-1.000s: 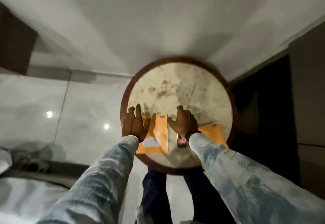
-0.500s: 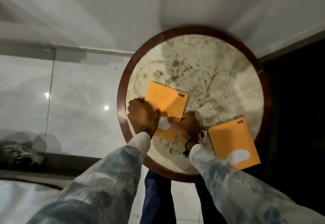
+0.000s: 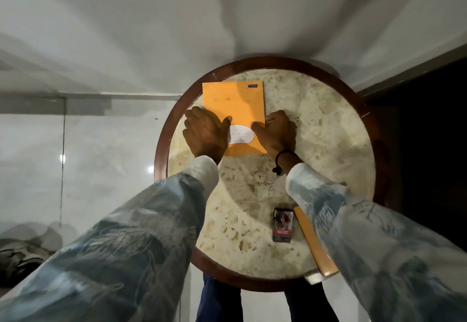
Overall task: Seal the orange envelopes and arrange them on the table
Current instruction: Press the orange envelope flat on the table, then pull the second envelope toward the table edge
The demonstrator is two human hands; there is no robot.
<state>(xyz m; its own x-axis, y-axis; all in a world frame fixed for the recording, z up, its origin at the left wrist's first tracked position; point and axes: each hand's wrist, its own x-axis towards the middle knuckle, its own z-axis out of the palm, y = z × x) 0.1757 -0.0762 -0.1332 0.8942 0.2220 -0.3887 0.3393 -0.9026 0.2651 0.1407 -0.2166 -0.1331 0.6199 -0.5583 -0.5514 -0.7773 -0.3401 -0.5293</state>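
An orange envelope (image 3: 233,105) with a white oval label lies flat at the far left part of the round marble table (image 3: 328,129). My left hand (image 3: 206,133) rests on its left edge, thumb on the paper. My right hand (image 3: 276,132) presses its lower right edge with curled fingers. A second orange envelope (image 3: 314,243) lies at the near right of the table, mostly hidden under my right sleeve and sticking out past the rim.
A small dark box (image 3: 282,224) with a picture on it lies near the second envelope. The table has a dark wooden rim (image 3: 161,150). A pale glossy floor lies to the left, and a dark area to the right.
The envelope has slid away from me to the far left of the table and turned straight. Both hands moved with it. The second envelope now lies under my right sleeve.
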